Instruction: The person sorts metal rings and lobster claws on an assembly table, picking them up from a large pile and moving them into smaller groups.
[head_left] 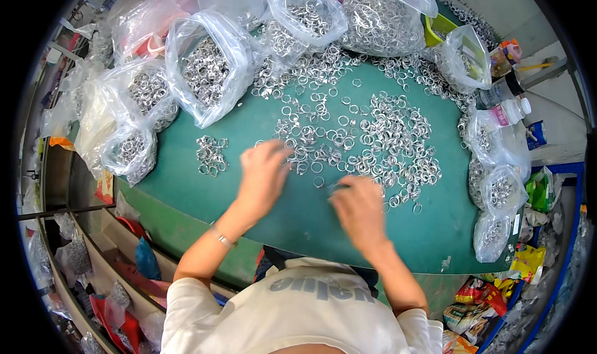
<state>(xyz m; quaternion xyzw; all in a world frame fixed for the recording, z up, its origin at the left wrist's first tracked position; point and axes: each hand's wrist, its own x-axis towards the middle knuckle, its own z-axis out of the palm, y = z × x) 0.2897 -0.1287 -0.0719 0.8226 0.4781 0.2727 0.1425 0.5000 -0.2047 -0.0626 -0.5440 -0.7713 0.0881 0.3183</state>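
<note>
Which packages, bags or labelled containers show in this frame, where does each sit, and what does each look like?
Clear plastic bags: far left of green table, bulging with silver rings.
Small clear bags: right table edge, tied, holding rings.
White bottle: right edge, lying down, pink label.
Colourful snack wrappers: lower right, below table; red, yellow, green.
Green packet: far right.

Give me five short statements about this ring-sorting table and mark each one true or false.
1. The table top is green. True.
2. The left hand rests on a plastic bag. False: it is over loose metal rings on the table.
3. A small separate pile of rings lies left of the left hand. True.
4. The plastic bags hold metal rings. True.
5. The right hand holds a bottle. False: the bottle lies at the table's right edge.
</note>
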